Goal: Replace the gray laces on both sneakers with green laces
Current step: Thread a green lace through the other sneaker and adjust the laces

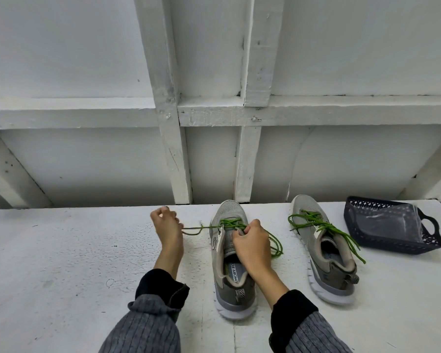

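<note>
Dark basket point(392, 225) sits just beside the 2nd, green-laced sneaker point(323, 250).

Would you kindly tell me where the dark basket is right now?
In the head view the basket sits at the far right of the white table, just right of the right sneaker.

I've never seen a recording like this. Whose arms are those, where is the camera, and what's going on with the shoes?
No machine here: a person wears a camera on the head, looking down at their own arms. On the white table stand two gray sneakers. The left hand pulls one end of a green lace out sideways from the near sneaker, while the right hand pinches the lacing on top. The other sneaker already carries a green lace, untied. A dark basket sits at the right.
</note>
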The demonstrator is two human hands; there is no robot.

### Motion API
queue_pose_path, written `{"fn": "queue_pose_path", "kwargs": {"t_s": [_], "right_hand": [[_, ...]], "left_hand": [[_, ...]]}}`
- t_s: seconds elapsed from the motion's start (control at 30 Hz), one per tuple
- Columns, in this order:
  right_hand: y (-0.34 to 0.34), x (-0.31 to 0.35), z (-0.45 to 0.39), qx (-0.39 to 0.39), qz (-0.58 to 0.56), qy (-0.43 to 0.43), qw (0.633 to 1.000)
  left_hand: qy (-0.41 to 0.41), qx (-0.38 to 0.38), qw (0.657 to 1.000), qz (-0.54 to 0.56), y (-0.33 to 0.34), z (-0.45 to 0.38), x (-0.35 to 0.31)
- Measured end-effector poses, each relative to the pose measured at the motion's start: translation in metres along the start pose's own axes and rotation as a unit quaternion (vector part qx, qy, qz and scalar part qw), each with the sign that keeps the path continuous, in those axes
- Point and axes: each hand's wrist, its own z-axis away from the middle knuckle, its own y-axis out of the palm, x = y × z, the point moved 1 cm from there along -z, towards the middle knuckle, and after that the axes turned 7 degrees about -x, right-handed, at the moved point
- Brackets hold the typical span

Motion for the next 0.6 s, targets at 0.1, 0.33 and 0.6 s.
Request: {"fn": "queue_pose_path", "kwargs": {"t_s": [0.1,0.33,0.6], "right_hand": [[0.001,0.001,0.0,0.0,0.0,-0.002,1.0],[0.002,0.001,0.0,0.001,-0.01,0.005,1.0],[0.002,-0.002,-0.001,0.001,-0.017,0.009,1.0]], "left_hand": [[0.144,-0.026,0.955,-0.257,-0.019,-0.003,0.004],[0.22,0.216,0.852,-0.423,-0.003,0.001,0.041],[0.19,0.193,0.879,-0.392,0.01,0.017,0.04]]}}
